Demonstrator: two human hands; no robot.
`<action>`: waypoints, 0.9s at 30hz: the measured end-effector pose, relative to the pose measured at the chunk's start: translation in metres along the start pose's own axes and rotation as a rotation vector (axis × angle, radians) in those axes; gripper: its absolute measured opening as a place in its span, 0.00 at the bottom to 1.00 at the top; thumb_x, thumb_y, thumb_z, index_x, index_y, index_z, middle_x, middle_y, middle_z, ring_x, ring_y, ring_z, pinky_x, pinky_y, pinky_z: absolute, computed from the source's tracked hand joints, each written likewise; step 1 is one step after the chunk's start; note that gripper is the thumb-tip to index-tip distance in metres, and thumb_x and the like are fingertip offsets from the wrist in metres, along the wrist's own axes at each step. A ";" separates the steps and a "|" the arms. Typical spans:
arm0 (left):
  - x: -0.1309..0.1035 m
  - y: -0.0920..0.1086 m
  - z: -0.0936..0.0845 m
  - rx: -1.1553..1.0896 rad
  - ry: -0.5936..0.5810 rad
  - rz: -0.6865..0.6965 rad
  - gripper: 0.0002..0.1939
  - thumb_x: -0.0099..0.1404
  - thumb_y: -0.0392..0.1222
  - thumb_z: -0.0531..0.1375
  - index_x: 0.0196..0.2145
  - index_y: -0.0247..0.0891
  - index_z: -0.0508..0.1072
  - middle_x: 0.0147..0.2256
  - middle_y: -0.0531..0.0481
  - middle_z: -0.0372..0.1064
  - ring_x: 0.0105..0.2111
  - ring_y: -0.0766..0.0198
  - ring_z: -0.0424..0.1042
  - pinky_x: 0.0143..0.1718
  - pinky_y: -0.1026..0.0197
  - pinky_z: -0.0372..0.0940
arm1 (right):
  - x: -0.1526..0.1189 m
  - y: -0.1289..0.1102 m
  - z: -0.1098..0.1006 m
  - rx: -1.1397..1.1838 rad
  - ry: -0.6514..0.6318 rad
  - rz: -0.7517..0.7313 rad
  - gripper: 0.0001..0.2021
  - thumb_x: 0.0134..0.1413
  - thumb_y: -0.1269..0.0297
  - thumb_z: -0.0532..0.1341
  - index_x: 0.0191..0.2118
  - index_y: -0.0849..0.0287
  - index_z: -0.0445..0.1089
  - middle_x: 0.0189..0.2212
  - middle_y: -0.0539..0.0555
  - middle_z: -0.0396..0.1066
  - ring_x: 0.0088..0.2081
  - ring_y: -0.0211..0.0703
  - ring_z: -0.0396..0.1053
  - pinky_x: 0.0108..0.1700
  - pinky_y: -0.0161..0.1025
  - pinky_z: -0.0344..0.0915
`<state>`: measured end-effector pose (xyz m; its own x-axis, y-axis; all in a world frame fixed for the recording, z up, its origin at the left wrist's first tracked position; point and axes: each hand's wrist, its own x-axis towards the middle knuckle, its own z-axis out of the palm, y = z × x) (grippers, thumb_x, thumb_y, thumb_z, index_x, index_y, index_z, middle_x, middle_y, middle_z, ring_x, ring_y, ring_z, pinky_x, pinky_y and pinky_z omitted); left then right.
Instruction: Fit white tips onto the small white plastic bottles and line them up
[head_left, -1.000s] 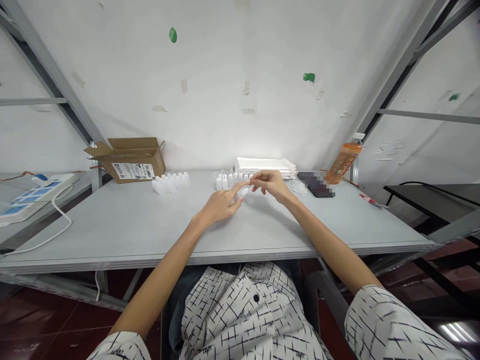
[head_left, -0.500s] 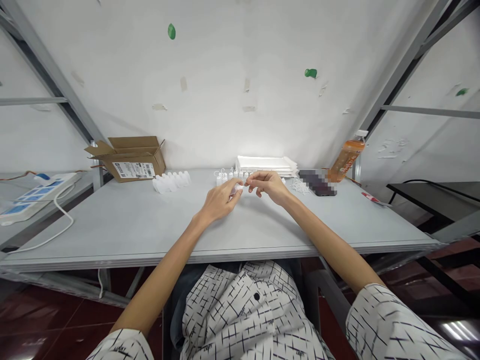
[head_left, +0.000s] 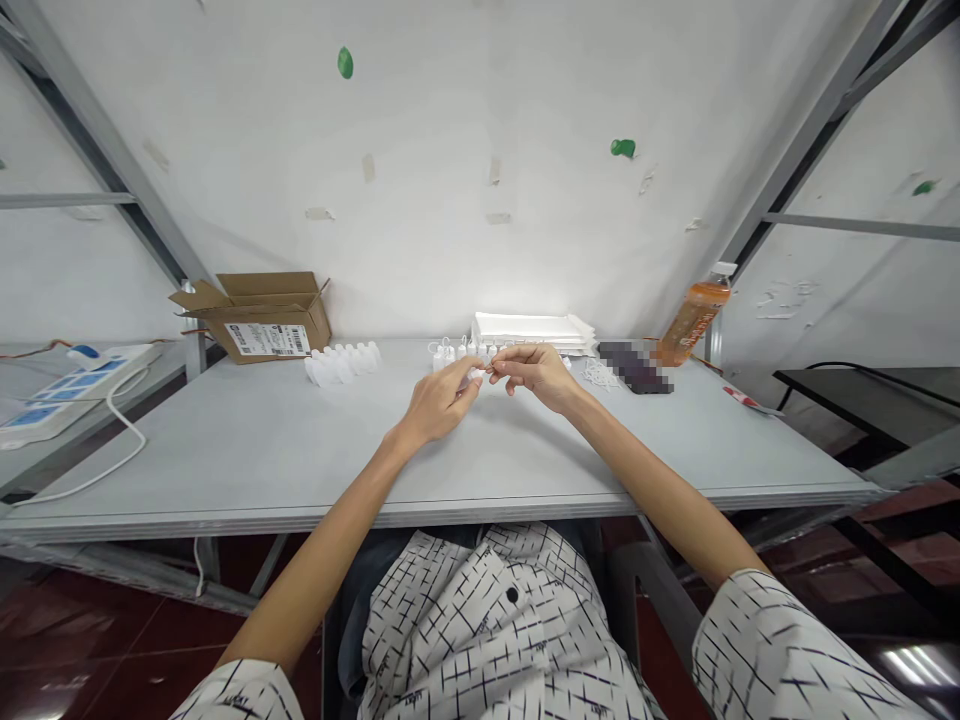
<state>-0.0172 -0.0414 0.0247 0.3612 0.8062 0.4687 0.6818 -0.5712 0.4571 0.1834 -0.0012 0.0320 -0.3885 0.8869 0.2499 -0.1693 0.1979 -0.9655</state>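
My left hand (head_left: 442,398) is closed around a small white plastic bottle (head_left: 475,374), most of which its fingers hide. Close against the bottle's end, my right hand (head_left: 531,372) pinches thumb and forefinger together; whatever lies between them is too small to make out. Behind both hands stands a row of small white bottles (head_left: 448,352), some with thin white loops on top, partly covered by my fingers. A little heap of white strings (head_left: 601,373) lies to the right of my right hand. Farther left, several translucent white bottles (head_left: 342,362) stand in a group.
An open cardboard box (head_left: 268,318) sits at the back left. Stacked white trays (head_left: 534,330) rest against the wall. On the right are a dark phone (head_left: 636,368), an orange drink bottle (head_left: 694,318) and a red-and-white packet (head_left: 748,400). A power strip (head_left: 75,395) lies far left.
The fingertips of my two hands have come slightly closer together at the bottle. The bottle has shifted a little within my left fingers; everything else stays in place.
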 end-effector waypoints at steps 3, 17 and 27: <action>0.000 -0.001 0.000 -0.002 0.000 -0.001 0.16 0.71 0.47 0.47 0.50 0.43 0.69 0.32 0.55 0.72 0.28 0.63 0.68 0.34 0.62 0.58 | 0.000 0.001 0.000 0.004 -0.011 -0.001 0.12 0.39 0.59 0.74 0.30 0.61 0.78 0.31 0.55 0.77 0.32 0.43 0.75 0.25 0.34 0.66; -0.001 -0.001 -0.001 0.003 -0.038 -0.019 0.17 0.73 0.49 0.45 0.51 0.43 0.67 0.36 0.53 0.73 0.34 0.60 0.70 0.37 0.61 0.59 | 0.001 0.003 0.004 0.035 0.019 0.029 0.13 0.36 0.61 0.76 0.28 0.61 0.77 0.30 0.55 0.76 0.33 0.43 0.74 0.25 0.34 0.65; -0.002 -0.003 0.000 -0.038 -0.023 -0.030 0.14 0.72 0.47 0.47 0.50 0.42 0.64 0.24 0.57 0.62 0.26 0.62 0.63 0.34 0.61 0.56 | -0.002 0.007 0.009 0.059 0.015 0.030 0.13 0.37 0.59 0.75 0.28 0.61 0.77 0.28 0.54 0.75 0.34 0.44 0.74 0.24 0.33 0.67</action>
<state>-0.0193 -0.0410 0.0224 0.3558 0.8262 0.4367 0.6681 -0.5517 0.4994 0.1746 -0.0056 0.0258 -0.3806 0.8984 0.2191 -0.2106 0.1465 -0.9665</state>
